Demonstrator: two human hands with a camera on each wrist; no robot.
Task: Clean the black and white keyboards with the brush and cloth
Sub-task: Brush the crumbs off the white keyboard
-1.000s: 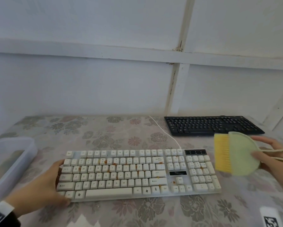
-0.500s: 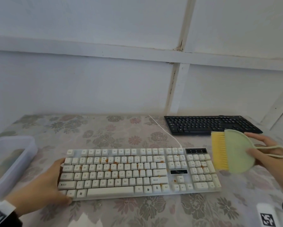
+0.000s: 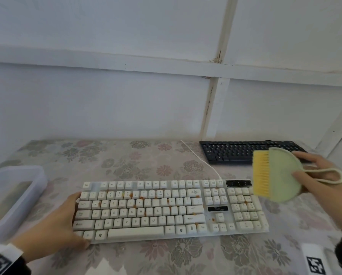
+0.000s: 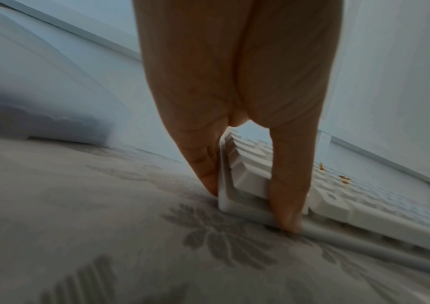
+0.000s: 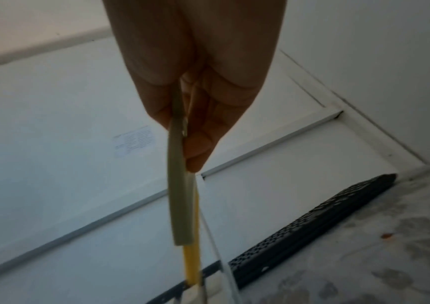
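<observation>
— What stands behind the table?

— A pale wall of flat panels, split by a white horizontal rail and an upright batten whose paint is chipped and stained brownish along its edge.

— And the table itself?

— It wears a floral tablecloth, greyish blooms with faded pink ones on a light ground, running right up to the wall. At the far right another slanting strip marks a corner.

— The light?

— Soft, cool and even; no hard shadows. The right wrist view shows a small printed sheet stuck on a panel.
</observation>
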